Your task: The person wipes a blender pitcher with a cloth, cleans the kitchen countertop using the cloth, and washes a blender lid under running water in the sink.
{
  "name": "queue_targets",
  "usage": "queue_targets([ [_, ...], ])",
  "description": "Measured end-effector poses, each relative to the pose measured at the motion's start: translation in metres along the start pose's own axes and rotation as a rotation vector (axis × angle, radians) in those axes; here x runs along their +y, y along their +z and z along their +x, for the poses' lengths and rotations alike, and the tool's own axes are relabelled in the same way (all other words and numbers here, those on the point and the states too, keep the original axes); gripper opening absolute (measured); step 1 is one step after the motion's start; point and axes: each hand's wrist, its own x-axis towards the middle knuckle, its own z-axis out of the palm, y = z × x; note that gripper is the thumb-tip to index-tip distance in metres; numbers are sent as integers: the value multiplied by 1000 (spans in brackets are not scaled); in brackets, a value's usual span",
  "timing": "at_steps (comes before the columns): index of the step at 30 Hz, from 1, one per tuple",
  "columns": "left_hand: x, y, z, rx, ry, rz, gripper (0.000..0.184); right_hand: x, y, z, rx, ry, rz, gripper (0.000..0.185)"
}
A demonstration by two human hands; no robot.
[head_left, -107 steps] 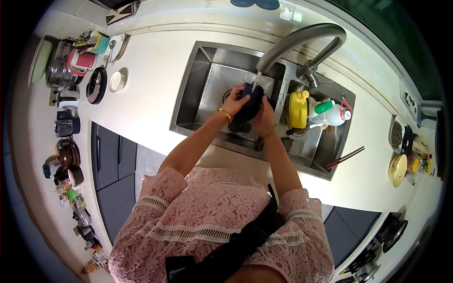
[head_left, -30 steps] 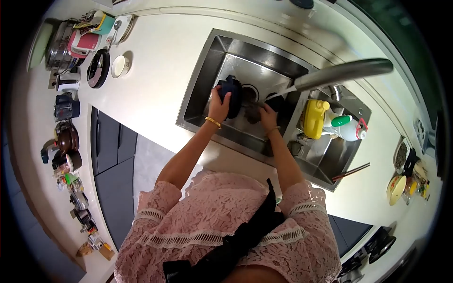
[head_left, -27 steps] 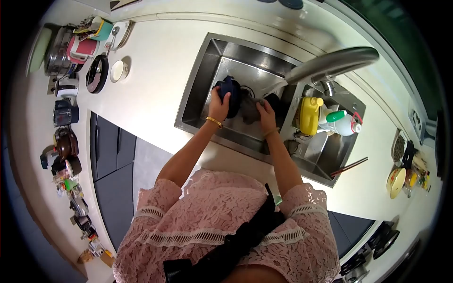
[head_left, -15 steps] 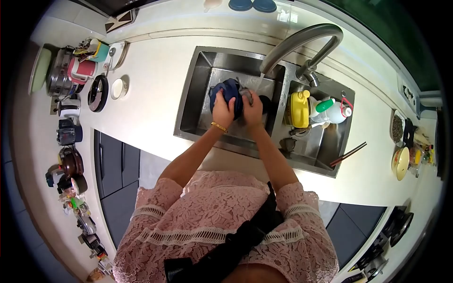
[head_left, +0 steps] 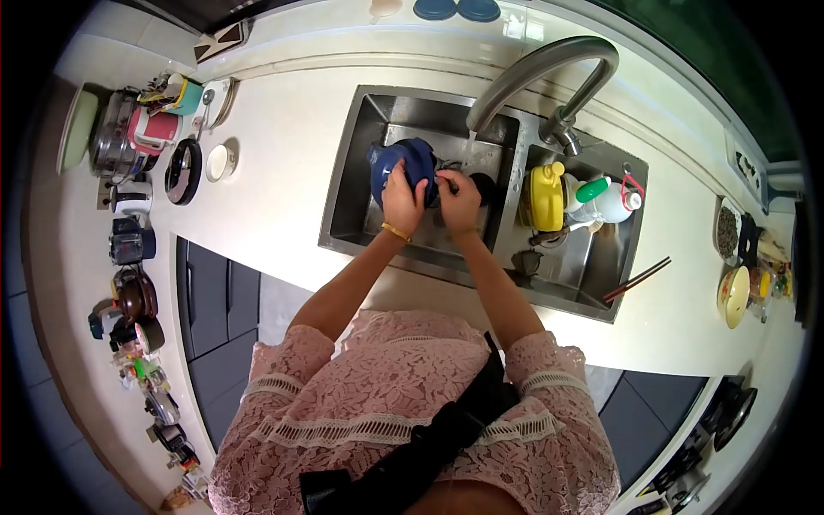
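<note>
In the left basin of the steel sink lies a rounded, dark blue cloth item; its exact kind is unclear. My left hand grips its near side, thumb toward the right. Just right of it, my right hand is closed in a pinch at the item's right edge, where something dark and greyish shows. What lies between those fingertips is too small to make out. The tap arches over the basin, and a thin stream of water falls from its spout beyond my right hand.
The right basin holds a yellow jug, a clear bottle with a green part and a brush. Chopsticks rest across its right rim. On the counter at left stand a white cup and a round black-rimmed item.
The blue item has turned and now looks rounder and more spread out to the left. My right hand's fingers have drawn into a pinch; the grey piece beside them shows less.
</note>
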Motion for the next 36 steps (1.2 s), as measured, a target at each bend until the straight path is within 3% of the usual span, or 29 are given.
queue_targets([
  [6,8,-11,-1,-107,66,56,47,27,8,26,-69,83,-46,10],
  [7,10,-13,0,-127,82,65,48,32,10,29,-113,222,18,13],
  [12,9,-8,3,-88,98,-3,48,37,4,29,-169,461,244,17],
  [14,-2,1,5,-59,91,-73,48,38,2,19,-113,819,661,18],
  [15,-7,4,6,-69,11,-221,47,35,-3,17,-155,898,743,18],
  [16,-12,7,6,-80,-70,-368,45,33,-6,14,-150,901,744,18],
  [19,-21,12,3,-113,-83,-421,45,26,-6,10,-186,904,947,23],
  [21,-16,11,2,-135,-115,-490,48,26,-5,12,-220,744,532,30],
  [23,-3,7,2,-228,-276,-606,54,28,-4,14,-252,736,549,31],
  [26,1,5,4,-206,-212,-707,58,28,-4,13,-277,766,662,31],
  [31,-2,3,8,-150,-281,-702,53,23,-5,11,-253,808,783,25],
  [36,0,-2,11,-134,-302,-542,55,38,-1,5,-320,587,606,20],
])
